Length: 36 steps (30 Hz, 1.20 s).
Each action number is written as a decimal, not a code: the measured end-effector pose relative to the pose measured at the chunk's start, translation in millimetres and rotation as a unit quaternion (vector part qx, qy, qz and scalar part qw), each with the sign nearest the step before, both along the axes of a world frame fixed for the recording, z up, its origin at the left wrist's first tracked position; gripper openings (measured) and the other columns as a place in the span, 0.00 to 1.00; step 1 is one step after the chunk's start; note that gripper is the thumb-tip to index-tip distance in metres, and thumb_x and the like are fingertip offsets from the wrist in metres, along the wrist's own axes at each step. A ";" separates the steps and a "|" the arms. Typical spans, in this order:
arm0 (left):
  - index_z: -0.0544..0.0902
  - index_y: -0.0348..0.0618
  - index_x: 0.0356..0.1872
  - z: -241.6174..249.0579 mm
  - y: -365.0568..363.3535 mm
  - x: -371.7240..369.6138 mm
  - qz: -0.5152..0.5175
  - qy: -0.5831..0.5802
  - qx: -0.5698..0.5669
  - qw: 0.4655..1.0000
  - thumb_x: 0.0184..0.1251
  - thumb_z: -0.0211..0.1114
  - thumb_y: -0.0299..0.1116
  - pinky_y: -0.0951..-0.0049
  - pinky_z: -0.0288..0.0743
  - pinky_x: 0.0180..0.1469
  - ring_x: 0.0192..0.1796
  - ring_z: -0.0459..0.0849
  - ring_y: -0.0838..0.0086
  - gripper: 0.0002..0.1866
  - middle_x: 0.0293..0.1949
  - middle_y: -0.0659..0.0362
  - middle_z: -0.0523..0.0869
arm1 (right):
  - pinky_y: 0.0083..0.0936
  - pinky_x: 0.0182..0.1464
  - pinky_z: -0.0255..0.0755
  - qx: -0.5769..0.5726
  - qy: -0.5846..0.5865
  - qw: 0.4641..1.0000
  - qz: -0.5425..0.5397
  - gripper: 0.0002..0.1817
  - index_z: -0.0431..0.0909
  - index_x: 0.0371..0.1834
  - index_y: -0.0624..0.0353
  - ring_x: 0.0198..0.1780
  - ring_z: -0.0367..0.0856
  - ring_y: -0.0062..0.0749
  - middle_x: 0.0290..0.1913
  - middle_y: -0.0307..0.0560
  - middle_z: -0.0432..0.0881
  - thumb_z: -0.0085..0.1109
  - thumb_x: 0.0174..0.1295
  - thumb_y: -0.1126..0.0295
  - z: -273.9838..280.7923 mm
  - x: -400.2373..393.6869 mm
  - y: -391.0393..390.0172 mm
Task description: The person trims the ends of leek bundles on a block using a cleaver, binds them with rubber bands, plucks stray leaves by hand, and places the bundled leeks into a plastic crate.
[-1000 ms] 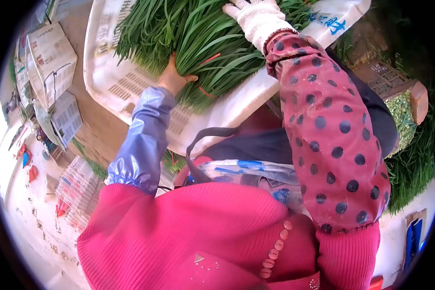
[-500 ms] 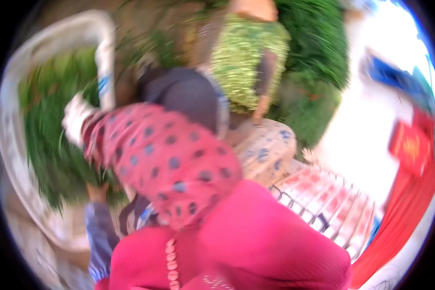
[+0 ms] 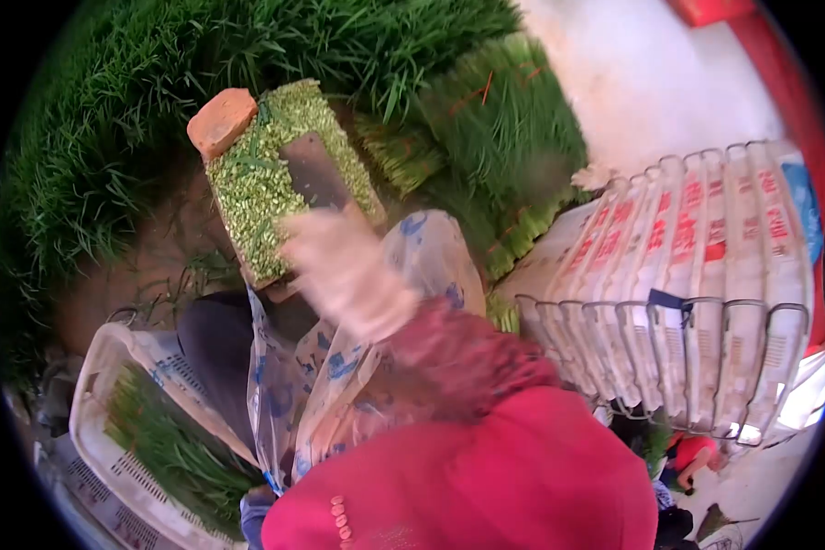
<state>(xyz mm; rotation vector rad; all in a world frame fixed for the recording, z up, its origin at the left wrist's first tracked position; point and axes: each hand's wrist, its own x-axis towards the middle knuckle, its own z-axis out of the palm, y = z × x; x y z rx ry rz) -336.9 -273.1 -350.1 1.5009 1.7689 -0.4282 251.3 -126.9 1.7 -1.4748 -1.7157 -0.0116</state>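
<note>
My right hand (image 3: 339, 270), in a pale glove and blurred by motion, reaches over the near edge of a board covered in chopped green pieces (image 3: 257, 206). A dark flat blade (image 3: 316, 172) lies on those pieces just beyond my fingers; whether they touch it is unclear. An orange brick-like block (image 3: 222, 122) rests at the board's far left corner. Clear plastic with blue print (image 3: 335, 367) covers my lap below the hand. My left hand is out of sight; a bit of grey-blue sleeve (image 3: 257, 513) shows at the bottom.
A white basket (image 3: 92, 385) holding long green stalks is at lower left. Dense green leaves (image 3: 275, 41) spread behind the board, with cut bundles (image 3: 504, 119) to their right. White printed sacks in a wire rack (image 3: 669, 284) stand at right. A person (image 3: 692, 454) appears at lower right.
My gloved right hand has moved from the green stalks in the basket to the chopped pieces. The view has swung left, and my left hand has gone out of view.
</note>
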 end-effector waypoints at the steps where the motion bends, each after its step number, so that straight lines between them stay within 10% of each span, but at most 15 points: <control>1: 0.77 0.35 0.61 5.6 9.6 -8.8 -0.078 0.027 -0.031 0.996 0.57 0.71 0.42 0.62 0.80 0.58 0.55 0.87 0.60 0.32 0.54 0.49 0.87 | 0.38 0.65 0.74 -0.056 0.021 0.994 -0.087 0.18 0.80 0.51 0.61 0.62 0.78 0.46 0.62 0.53 0.79 0.61 0.54 0.81 7.8 23.2 -24.3; 4: 0.77 0.38 0.62 19.5 68.6 -33.4 -0.285 0.090 -0.100 0.949 0.59 0.70 0.45 0.62 0.80 0.58 0.55 0.87 0.59 0.32 0.54 0.50 0.87 | 0.30 0.64 0.76 -0.100 0.066 0.952 -0.283 0.23 0.80 0.58 0.61 0.61 0.79 0.41 0.63 0.52 0.78 0.63 0.56 0.84 -13.8 86.8 -97.1; 5: 0.79 0.54 0.63 11.7 105.7 -55.9 -0.344 0.080 -0.099 0.930 0.68 0.60 0.54 0.59 0.80 0.59 0.57 0.86 0.54 0.27 0.57 0.53 0.86 | 0.29 0.62 0.77 -0.074 0.141 0.934 -0.321 0.25 0.79 0.59 0.62 0.60 0.80 0.39 0.63 0.51 0.78 0.63 0.56 0.85 -29.2 99.6 -116.4; 6: 0.80 0.63 0.61 116.2 147.4 21.8 0.040 0.154 -0.137 0.978 0.71 0.57 0.52 0.56 0.79 0.59 0.60 0.83 0.51 0.21 0.58 0.54 0.85 | 0.28 0.60 0.79 -0.052 0.215 0.907 -0.358 0.26 0.78 0.61 0.62 0.59 0.81 0.37 0.63 0.51 0.78 0.63 0.56 0.86 -48.1 110.4 -134.2; 8: 0.83 0.58 0.58 193.1 222.8 66.8 -0.397 0.290 -0.048 0.870 0.69 0.64 0.43 0.58 0.77 0.61 0.58 0.84 0.51 0.18 0.53 0.41 0.85 | 0.25 0.55 0.80 -0.065 0.281 0.871 -0.397 0.28 0.77 0.64 0.62 0.57 0.82 0.33 0.61 0.51 0.80 0.62 0.57 0.86 -98.0 131.2 -168.7; 9: 0.80 0.52 0.63 199.5 259.1 68.2 -0.090 0.234 0.078 0.965 0.71 0.62 0.40 0.55 0.76 0.62 0.57 0.84 0.50 0.21 0.53 0.38 0.84 | 0.30 0.58 0.79 -0.044 0.332 0.854 -0.399 0.25 0.78 0.61 0.62 0.57 0.82 0.39 0.59 0.53 0.81 0.61 0.57 0.83 -110.2 131.7 -175.6; 12: 0.70 0.42 0.70 241.1 344.2 117.9 -0.085 0.108 0.258 0.956 0.68 0.67 0.38 0.60 0.74 0.63 0.61 0.82 0.52 0.31 0.59 0.39 0.81 | 0.32 0.61 0.76 -0.209 0.049 0.887 -0.408 0.19 0.78 0.60 0.62 0.59 0.81 0.40 0.58 0.52 0.81 0.58 0.65 0.80 -96.4 127.6 -183.8; 15: 0.61 0.38 0.77 278.3 361.7 281.4 -0.054 -0.100 0.323 0.940 0.66 0.67 0.21 0.66 0.62 0.75 0.74 0.71 0.59 0.38 0.71 0.47 0.73 | 0.39 0.65 0.73 -0.153 0.276 0.881 -0.352 0.18 0.79 0.57 0.58 0.60 0.79 0.50 0.58 0.57 0.81 0.58 0.62 0.76 -151.9 121.2 -182.7; 17: 0.59 0.40 0.78 229.9 375.5 339.8 -0.131 -0.373 0.263 0.880 0.61 0.71 0.23 0.63 0.60 0.76 0.75 0.68 0.55 0.44 0.73 0.46 0.70 | 0.40 0.65 0.73 -0.204 0.298 0.865 -0.347 0.18 0.79 0.56 0.57 0.61 0.78 0.53 0.59 0.58 0.80 0.58 0.61 0.75 -169.2 134.4 -170.5; 18: 0.58 0.43 0.79 219.6 371.5 375.2 -0.343 -0.230 0.371 0.832 0.58 0.74 0.28 0.61 0.63 0.74 0.73 0.70 0.50 0.47 0.72 0.43 0.70 | 0.39 0.65 0.73 -0.251 0.208 0.878 -0.351 0.18 0.79 0.56 0.58 0.61 0.78 0.53 0.60 0.57 0.80 0.59 0.61 0.75 -137.3 139.5 -164.8; 20: 0.54 0.47 0.81 221.2 341.0 467.4 -0.389 -0.148 0.350 0.839 0.55 0.77 0.34 0.51 0.57 0.76 0.77 0.62 0.48 0.53 0.75 0.45 0.65 | 0.39 0.64 0.73 -0.246 0.171 0.884 -0.359 0.20 0.78 0.58 0.58 0.62 0.78 0.53 0.60 0.56 0.80 0.60 0.61 0.74 -137.8 156.0 -157.1; 27: 0.46 0.50 0.83 141.1 290.7 561.1 -0.325 -0.039 0.345 0.880 0.66 0.67 0.43 0.40 0.45 0.77 0.84 0.42 0.54 0.50 0.83 0.52 0.49 | 0.39 0.70 0.69 -0.245 0.159 0.882 -0.369 0.30 0.71 0.66 0.60 0.68 0.73 0.51 0.68 0.56 0.74 0.65 0.60 0.70 -155.2 242.0 -127.1; 36: 0.57 0.48 0.81 140.5 285.0 554.0 -0.333 -0.080 0.395 0.852 0.68 0.58 0.34 0.47 0.41 0.80 0.84 0.46 0.53 0.39 0.82 0.51 0.53 | 0.40 0.77 0.58 -0.228 0.018 0.828 -0.512 0.52 0.50 0.79 0.65 0.79 0.56 0.55 0.80 0.60 0.54 0.75 0.55 0.65 -168.5 441.6 -66.4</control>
